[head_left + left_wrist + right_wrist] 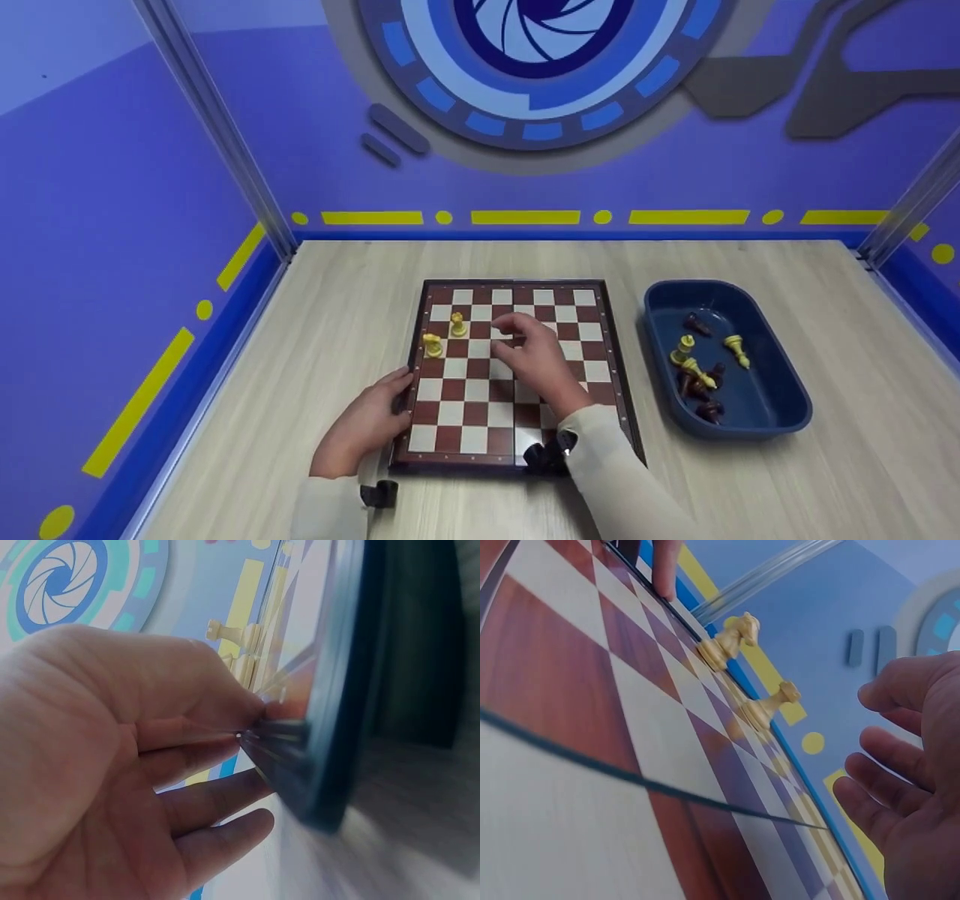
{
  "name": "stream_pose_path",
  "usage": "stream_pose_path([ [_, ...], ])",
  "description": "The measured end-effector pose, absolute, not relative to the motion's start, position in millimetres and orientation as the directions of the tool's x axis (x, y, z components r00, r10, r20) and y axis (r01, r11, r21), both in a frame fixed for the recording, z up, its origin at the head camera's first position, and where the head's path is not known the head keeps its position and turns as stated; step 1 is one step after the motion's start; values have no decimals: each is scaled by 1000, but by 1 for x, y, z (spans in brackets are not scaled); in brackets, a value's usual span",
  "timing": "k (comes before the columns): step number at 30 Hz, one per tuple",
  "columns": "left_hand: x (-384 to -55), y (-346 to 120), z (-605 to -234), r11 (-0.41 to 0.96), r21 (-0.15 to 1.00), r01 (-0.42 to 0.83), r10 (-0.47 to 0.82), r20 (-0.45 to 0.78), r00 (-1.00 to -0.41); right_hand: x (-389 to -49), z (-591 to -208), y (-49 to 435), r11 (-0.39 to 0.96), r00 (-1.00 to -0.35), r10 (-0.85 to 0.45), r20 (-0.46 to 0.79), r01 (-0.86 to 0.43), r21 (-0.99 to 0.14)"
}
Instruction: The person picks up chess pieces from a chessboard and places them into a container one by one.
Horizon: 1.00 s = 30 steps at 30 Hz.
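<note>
A brown-and-white chessboard (478,390) lies on the table. My left hand (367,420) touches its left edge, thumb and fingers apart; in the left wrist view the fingers (217,799) are fairly straight beside the board's dark rim (349,690). My right hand (534,360) hovers over the middle of the board, fingers loosely bent with nothing between them. Left of it stand a yellow knight (433,346), close to the left edge, and a yellow piece with a notched top (458,325). Both pieces, the knight (727,643) and the notched one (771,706), also show upright in the right wrist view.
A dark blue tray (776,375) stands right of the board, with several yellow and dark brown chess pieces lying or standing in it. A seam runs along the board. Purple-blue panels (112,225) wall the table at the back and sides.
</note>
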<state>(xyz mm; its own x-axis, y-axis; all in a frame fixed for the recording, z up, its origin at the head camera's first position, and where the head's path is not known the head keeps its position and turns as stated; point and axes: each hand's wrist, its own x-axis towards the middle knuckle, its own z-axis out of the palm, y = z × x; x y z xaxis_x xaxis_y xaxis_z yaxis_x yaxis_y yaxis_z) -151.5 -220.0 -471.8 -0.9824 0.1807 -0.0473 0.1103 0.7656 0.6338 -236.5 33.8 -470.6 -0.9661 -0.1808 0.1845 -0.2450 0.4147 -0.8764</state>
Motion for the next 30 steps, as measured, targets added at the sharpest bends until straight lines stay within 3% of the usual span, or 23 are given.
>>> stream_pose_path([
  [7,-151,-221,-474,761,635,133,190,-23,-982,-240,-473,24,434,-947,-245,208,-299,-850],
  [30,-153,-221,-473,783,610,121,189,-47,-981,-246,-472,-14,438,-925,-359,124,-285,-852],
])
